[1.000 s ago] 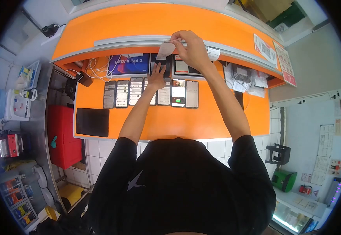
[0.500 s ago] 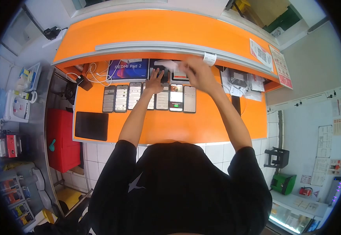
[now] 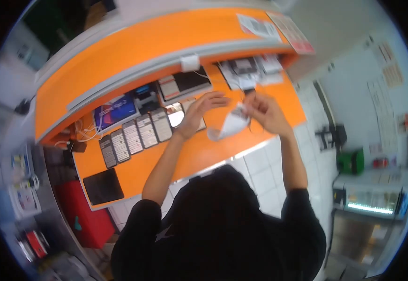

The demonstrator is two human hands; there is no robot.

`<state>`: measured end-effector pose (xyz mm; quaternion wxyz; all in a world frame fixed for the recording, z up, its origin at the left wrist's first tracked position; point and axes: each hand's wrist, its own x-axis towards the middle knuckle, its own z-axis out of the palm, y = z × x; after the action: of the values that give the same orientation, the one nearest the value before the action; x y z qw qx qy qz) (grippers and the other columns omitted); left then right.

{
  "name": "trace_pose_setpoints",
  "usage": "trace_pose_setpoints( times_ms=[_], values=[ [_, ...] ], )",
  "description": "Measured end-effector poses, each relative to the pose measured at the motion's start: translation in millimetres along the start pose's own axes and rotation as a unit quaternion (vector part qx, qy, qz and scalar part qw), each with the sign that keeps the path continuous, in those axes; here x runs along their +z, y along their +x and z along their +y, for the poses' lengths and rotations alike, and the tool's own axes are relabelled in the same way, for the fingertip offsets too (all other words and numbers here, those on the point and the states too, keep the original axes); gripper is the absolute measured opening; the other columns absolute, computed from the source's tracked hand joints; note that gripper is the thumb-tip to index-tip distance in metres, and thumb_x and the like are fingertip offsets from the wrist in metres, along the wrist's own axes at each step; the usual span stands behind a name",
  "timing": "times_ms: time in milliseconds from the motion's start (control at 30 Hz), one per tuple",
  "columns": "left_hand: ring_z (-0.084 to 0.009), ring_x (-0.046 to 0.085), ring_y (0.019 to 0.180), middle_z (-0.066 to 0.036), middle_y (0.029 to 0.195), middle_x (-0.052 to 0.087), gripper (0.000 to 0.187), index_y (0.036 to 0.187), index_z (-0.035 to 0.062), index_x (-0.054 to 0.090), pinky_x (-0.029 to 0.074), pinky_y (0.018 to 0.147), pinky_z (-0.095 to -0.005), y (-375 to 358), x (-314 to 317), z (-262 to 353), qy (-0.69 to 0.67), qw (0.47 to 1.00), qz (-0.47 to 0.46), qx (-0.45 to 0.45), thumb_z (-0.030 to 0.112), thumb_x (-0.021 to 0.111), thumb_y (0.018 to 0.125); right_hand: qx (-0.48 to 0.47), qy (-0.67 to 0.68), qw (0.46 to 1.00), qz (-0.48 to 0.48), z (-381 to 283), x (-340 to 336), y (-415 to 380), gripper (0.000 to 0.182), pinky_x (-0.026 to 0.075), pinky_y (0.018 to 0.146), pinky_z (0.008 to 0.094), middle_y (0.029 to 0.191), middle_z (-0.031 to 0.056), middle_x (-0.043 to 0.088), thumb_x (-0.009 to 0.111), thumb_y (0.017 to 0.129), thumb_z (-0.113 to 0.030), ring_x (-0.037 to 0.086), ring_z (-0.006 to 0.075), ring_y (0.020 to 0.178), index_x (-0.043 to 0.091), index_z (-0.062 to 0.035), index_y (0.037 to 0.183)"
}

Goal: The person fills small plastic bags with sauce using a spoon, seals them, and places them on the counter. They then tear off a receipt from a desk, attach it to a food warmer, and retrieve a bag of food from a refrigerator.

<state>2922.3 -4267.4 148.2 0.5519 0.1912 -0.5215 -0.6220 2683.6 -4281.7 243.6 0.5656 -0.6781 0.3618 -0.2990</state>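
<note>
In the head view a curled white paper slip (image 3: 235, 122) hangs from my right hand (image 3: 264, 111), its fingers pinched on the slip's upper end. To the left, my left hand (image 3: 204, 112) is raised with its fingers apart and holds nothing. It hangs over the right end of a row of several phones (image 3: 143, 131) and partly hides the last ones. One phone with a bright screen (image 3: 175, 114) shows just left of that hand. The picture is smeared by motion.
A black tablet (image 3: 103, 187) lies at the orange counter's (image 3: 190, 161) left front. Under the raised shelf (image 3: 152, 42) are a blue box (image 3: 115, 112), white cables (image 3: 89, 130), a flat black-and-white box (image 3: 185, 84) and papers (image 3: 246, 70). A red box (image 3: 84, 210) stands below left.
The view has turned and shifted to the right. My left hand has left the phones and is raised. My right hand has come down from the shelf's edge with the white slip.
</note>
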Motion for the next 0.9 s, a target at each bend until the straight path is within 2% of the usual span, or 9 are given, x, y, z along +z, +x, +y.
trace_pose_setpoints(
  times_ms=[33,67,133,233,433,533,667,800,900],
  values=[
    [-0.0224,0.059,0.118,-0.017,0.125,0.063,0.051,0.141,-0.0001,0.043,0.044,0.103,-0.0367,-1,44,17,-0.137,0.989,-0.052,-0.036,0.028,0.057,0.101,-0.029,0.0,0.999,0.046,-10,-5,-7,0.01,0.051,0.058,0.022,0.083,0.0008,0.066,0.064,0.096,-0.011,0.061,0.0063,0.07,0.061,-0.0026,0.1],
    [-0.0224,0.059,0.118,-0.017,0.125,0.063,0.051,0.141,-0.0001,0.043,0.044,0.103,-0.0367,-3,75,23,-0.145,0.985,-0.072,-0.056,0.028,0.057,0.101,-0.047,-0.014,0.994,0.096,-26,-10,-16,0.011,0.05,0.057,0.0212,0.083,0.0012,0.066,0.064,0.096,-0.011,0.061,0.0057,0.067,0.061,-0.0019,0.101],
    [-0.0201,0.065,0.107,-0.014,0.119,0.067,0.044,0.136,-0.0001,0.048,0.048,0.097,-0.0357,-5,124,28,-0.026,0.993,-0.079,-0.089,0.018,0.06,0.098,-0.068,-0.031,0.982,0.17,-49,-28,-37,0.012,0.05,0.056,0.0203,0.084,0.0015,0.067,0.065,0.096,-0.011,0.061,0.0052,0.065,0.061,-0.0013,0.102],
    [-0.0182,0.068,0.097,-0.011,0.108,0.071,0.031,0.124,-0.0002,0.058,0.051,0.091,-0.0342,-14,162,15,-0.013,0.982,-0.137,-0.125,0.009,0.06,0.095,-0.134,-0.06,0.951,0.273,-72,-60,-76,0.013,0.045,0.051,0.0179,0.086,0.0026,0.069,0.066,0.094,-0.01,0.061,0.0031,0.065,0.063,0.0001,0.102],
    [-0.0179,0.068,0.097,-0.01,0.103,0.073,0.019,0.107,-0.0009,0.071,0.052,0.09,-0.0354,-17,246,0,-0.018,0.945,-0.256,-0.202,0.007,0.059,0.095,-0.162,-0.102,0.904,0.381,-80,-137,-195,0.013,0.043,0.052,0.018,0.083,0.0025,0.069,0.066,0.094,-0.01,0.059,0.002,0.062,0.064,0.0003,0.102],
    [-0.0239,0.068,0.104,-0.014,0.111,0.071,0.026,0.116,-0.0032,0.067,0.052,0.093,-0.039,-17,294,-24,0.007,0.932,-0.318,-0.176,0.01,0.058,0.097,-0.162,-0.123,0.878,0.432,-76,-178,-261,0.013,0.042,0.051,0.0182,0.082,0.0022,0.069,0.067,0.094,-0.011,0.057,0.0021,0.061,0.065,-0.0004,0.101],
    [-0.025,0.066,0.109,-0.013,0.115,0.07,0.027,0.118,-0.0031,0.067,0.05,0.096,-0.0361,-19,353,-57,0.1,0.898,-0.4,-0.151,0.012,0.059,0.097,-0.163,-0.151,0.844,0.488,-74,-220,-357,0.013,0.041,0.049,0.0184,0.081,0.0017,0.068,0.067,0.093,-0.013,0.054,0.0022,0.058,0.066,-0.0015,0.099],
    [-0.0258,0.063,0.115,-0.015,0.121,0.069,0.024,0.114,-0.0017,0.07,0.047,0.1,-0.0367,-15,412,-100,0.071,0.836,-0.534,-0.1,0.008,0.061,0.094,-0.125,-0.189,0.795,0.563,-75,-244,-461,0.013,0.039,0.049,0.018,0.079,0.0012,0.067,0.068,0.093,-0.014,0.051,0.0029,0.054,0.066,-0.002,0.099],
    [-0.026,0.062,0.118,-0.015,0.125,0.068,0.024,0.113,-0.0006,0.071,0.047,0.101,-0.0366,-15,455,-121,0.044,0.784,-0.597,-0.166,0.009,0.064,0.093,-0.098,-0.221,0.742,0.625,-76,-243,-535,0.013,0.039,0.049,0.018,0.079,0.0012,0.067,0.068,0.093,-0.014,0.05,0.0033,0.054,0.067,-0.0027,0.099]
  ],
)
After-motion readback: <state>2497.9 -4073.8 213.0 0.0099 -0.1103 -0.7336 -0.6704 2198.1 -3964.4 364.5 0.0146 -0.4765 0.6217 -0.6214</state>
